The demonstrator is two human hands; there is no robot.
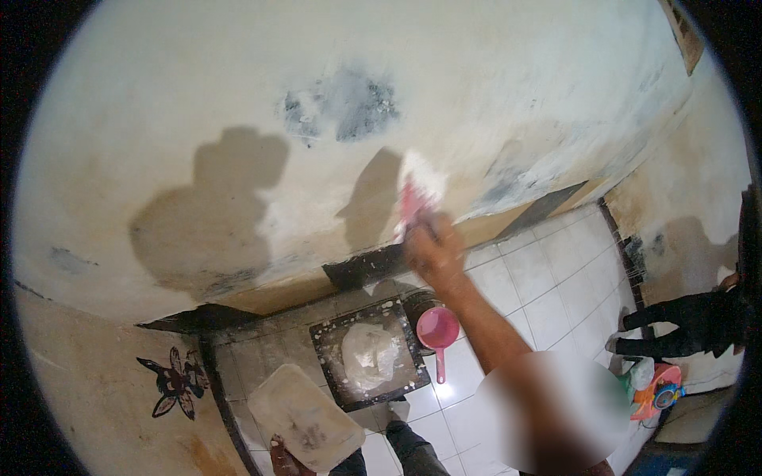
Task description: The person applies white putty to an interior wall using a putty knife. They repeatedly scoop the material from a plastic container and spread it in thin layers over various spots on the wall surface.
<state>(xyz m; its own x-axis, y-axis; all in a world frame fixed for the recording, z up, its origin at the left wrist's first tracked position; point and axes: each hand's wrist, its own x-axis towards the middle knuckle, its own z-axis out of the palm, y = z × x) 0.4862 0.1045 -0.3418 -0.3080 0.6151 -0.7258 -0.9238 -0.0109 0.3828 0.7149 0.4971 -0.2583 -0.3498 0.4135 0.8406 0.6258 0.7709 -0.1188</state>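
Note:
My right hand (435,247) is closed round a red putty scraper (410,200), somewhat blurred, pressed to the lower part of the wall (492,87). Wet-looking white putty (429,176) lies beside the blade on the wall. Low at the left, my left hand (290,458) grips the edge of a pale rectangular board (305,416) smeared with putty; only some of its fingers show. A clear plastic bag of white filler (367,357) rests on a dark square board (337,379) on the floor. Close to it, a pink dipper (438,329) sits over a dark bucket (416,303).
Grey patches (349,103) mark the wall above. At the far right stands another person in dark trousers (675,327), near an orange and blue plastic object (663,393). A black flower decoration (176,382) is on the left wall. White tiles (528,274) cover the floor.

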